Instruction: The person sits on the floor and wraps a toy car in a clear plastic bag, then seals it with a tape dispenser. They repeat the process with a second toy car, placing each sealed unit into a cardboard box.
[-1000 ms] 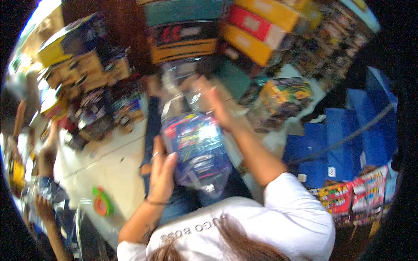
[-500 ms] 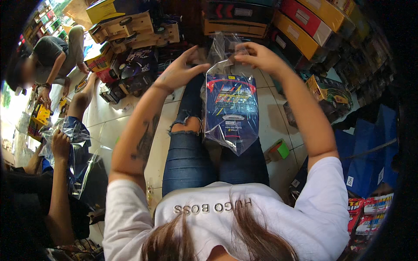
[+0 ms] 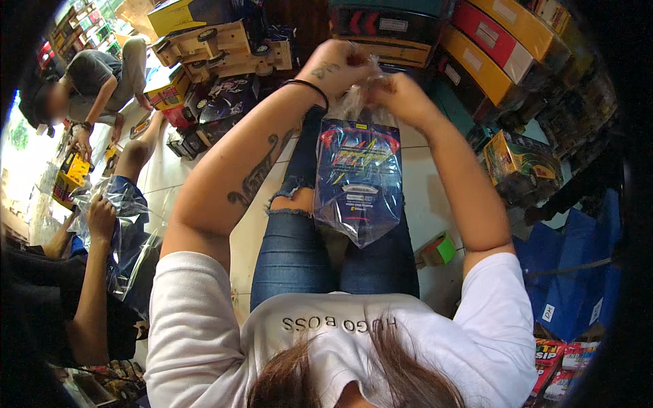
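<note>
A dark blue printed box (image 3: 358, 166) stands or rests at my thighs inside a clear plastic bag (image 3: 362, 238). Beyond the box's far end the bag's loose top is bunched into a twist. My left hand (image 3: 335, 70), a black band at its wrist, is closed with its fingertips on that plastic. Close beside it, my right hand (image 3: 401, 97) is curled round the gathered neck of the same bag. Its fingertips are partly hidden by the plastic.
On the floor by my right leg lies a green and orange roll (image 3: 442, 250). Stacked yellow and red boxes (image 3: 486, 41) rise at the far right, with blue folded card (image 3: 571, 272) nearer. Left, a co-worker's hand (image 3: 102, 217) holds clear plastic; another person crouches beyond.
Both my hands, apart and reaching round the bag's open top before, have come together. They now grip the plastic and bunch it. The box has stayed almost in place.
</note>
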A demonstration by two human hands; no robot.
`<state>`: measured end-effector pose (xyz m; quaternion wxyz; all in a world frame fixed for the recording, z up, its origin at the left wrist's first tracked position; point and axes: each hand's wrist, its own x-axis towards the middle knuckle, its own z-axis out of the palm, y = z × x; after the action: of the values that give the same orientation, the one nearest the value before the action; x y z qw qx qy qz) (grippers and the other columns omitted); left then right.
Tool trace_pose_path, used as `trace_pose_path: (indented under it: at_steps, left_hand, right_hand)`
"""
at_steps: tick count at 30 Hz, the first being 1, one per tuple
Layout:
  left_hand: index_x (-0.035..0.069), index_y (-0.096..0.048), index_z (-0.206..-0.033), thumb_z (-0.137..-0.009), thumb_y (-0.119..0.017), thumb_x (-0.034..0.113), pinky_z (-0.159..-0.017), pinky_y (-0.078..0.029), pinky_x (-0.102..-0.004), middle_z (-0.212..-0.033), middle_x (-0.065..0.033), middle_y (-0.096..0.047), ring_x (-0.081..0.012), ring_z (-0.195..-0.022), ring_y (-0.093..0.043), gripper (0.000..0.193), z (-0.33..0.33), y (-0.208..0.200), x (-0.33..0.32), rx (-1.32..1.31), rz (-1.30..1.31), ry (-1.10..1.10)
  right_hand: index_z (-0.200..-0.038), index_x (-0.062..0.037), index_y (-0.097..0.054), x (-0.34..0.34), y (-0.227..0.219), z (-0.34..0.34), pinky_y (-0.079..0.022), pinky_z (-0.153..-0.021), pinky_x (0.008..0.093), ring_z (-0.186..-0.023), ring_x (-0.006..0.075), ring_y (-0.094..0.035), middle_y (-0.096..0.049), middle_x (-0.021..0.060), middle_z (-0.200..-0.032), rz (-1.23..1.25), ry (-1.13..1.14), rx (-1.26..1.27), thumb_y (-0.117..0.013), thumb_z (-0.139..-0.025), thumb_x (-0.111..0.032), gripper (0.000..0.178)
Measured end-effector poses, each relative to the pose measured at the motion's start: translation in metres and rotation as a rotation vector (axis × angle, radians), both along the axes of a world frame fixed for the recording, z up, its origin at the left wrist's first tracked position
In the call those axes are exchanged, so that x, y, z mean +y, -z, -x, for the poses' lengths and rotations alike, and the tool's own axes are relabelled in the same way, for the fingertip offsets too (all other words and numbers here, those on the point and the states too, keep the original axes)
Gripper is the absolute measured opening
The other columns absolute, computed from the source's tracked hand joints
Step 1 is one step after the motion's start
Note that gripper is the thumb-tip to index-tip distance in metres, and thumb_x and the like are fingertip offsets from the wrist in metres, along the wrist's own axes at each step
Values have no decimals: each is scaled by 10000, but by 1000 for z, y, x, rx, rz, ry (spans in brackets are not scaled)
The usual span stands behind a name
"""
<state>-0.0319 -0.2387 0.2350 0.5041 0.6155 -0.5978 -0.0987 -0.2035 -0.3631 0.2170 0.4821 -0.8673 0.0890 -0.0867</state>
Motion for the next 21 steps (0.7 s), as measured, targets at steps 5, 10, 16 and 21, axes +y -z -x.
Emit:
trace_pose_path:
  at_steps: [5, 10, 16, 21]
  left_hand:
    - [11, -555, -1241, -828, -747, 266, -880, -474, -283, -1071, -76, -645, -127, -1026, -574, 522, -13, -3, 43, -74, -362, 95]
    - [21, -687, -1023, -815, -725, 304, -824, -485, -304, -962, -110, -671, -134, -929, -605, 353, 15, -5, 23, -291, -483, 44]
    - [-36, -606, -1131, -777, -742, 259, -795, -514, -275, -982, -140, -670, -164, -898, -643, 480, 16, -3, 45, 53, -28, 2]
    - [-24, -395, -1364, -783, -780, 302, -865, -489, -287, -1117, -112, -612, -160, -1017, -588, 768, -13, 27, 90, 154, -224, 12]
  right_hand:
    - [-1467, -57, -303, -6, -7, 21, -305, -1092, 371, -1270, 233, -457, -477, 145, -1393, -408, 218, -177, -573, -919, -422, 711]
    - [-1369, -14, -460, 4, 19, 15, -331, -1050, 283, -1210, 171, -494, -548, 113, -1318, -396, -333, 167, -649, -877, -389, 647]
    - [-1146, -57, -662, 1, 11, -7, -445, -920, 296, -1039, 144, -598, -667, 74, -1121, -241, -64, 194, -658, -877, -303, 364]
    - [-1210, -89, -628, 10, -28, -12, -445, -903, 294, -1047, 146, -598, -656, 85, -1130, -308, 62, 40, -538, -954, -338, 368]
